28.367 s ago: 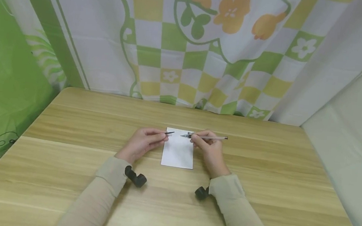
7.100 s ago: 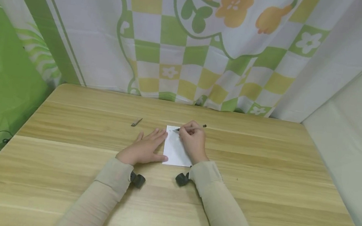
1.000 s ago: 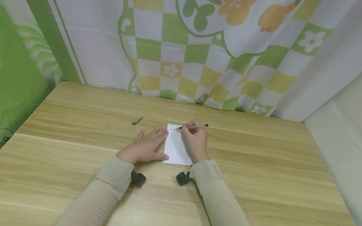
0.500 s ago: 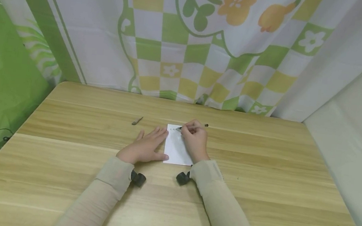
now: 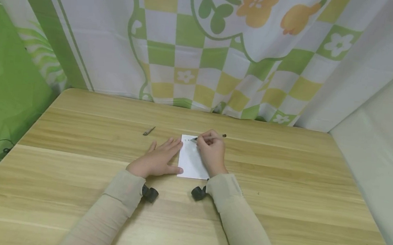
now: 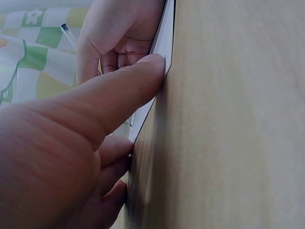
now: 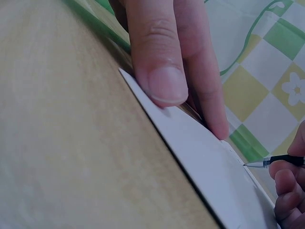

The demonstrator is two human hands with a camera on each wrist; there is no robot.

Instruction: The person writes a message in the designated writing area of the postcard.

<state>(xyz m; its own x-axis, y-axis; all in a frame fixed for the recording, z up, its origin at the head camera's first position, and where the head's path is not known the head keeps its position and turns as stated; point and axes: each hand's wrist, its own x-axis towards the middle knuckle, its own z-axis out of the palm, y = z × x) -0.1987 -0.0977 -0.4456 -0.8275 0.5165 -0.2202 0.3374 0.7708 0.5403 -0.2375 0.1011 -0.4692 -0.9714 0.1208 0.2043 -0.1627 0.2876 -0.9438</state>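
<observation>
A white sheet of paper [image 5: 192, 162] lies on the wooden table, with a few small dark marks near its top left corner. My right hand [image 5: 212, 153] pinches a clear pen with a black grip [image 7: 285, 159], its tip at the paper beside those marks. The pen's dark rear end sticks out past the knuckles in the head view. My left hand [image 5: 156, 159] lies flat with fingers spread, its thumb and fingertips pressing the paper's left edge. A pen cap [image 5: 148, 131] rests on the table beyond the left hand, touched by neither hand.
The wooden table [image 5: 280, 211] runs back to a checked, flowered curtain [image 5: 189, 58]. A green cloth [image 5: 3, 78] hangs at the left, and a pale wall [image 5: 392, 139] stands on the right. Black wrist cameras [image 5: 150, 194] sit under both sleeves.
Over the last second almost nothing moves; the pen tip stays beside the marks. Much earlier, both hands were raised over the paper, the left holding the cap, which now lies on the table.
</observation>
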